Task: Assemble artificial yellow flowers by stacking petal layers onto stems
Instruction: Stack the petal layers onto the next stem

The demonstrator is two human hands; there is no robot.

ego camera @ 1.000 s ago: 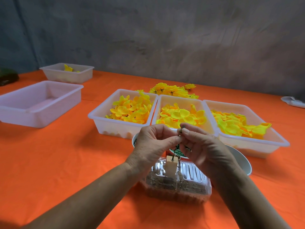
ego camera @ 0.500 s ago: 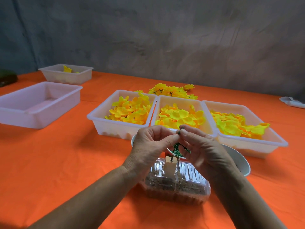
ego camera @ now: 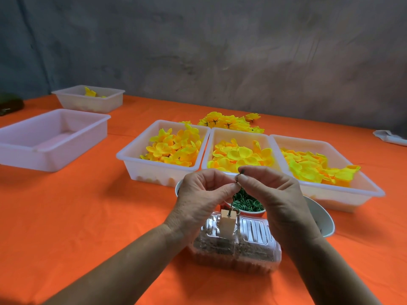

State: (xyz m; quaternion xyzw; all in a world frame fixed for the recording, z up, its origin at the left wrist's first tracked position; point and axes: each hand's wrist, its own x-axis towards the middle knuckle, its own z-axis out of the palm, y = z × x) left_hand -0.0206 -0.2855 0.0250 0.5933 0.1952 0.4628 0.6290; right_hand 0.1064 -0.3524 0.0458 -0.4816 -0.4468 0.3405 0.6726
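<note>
Already a heap of finished flowers (ego camera: 229, 122) lies at twelve o'clock behind three petal trays (ego camera: 161, 150). Both hands, left (ego camera: 198, 199) and right (ego camera: 273, 194), pinch a thin stem (ego camera: 235, 191) standing in the wooden block (ego camera: 227, 223) at six o'clock; no petal layers are on it yet.

Dark object (ego camera: 10, 104), white cloth (ego camera: 391, 137)

Yellow petals (ego camera: 174, 148) fill white trays (ego camera: 141, 170) on an orange tablecloth (ego camera: 77, 216).
</note>
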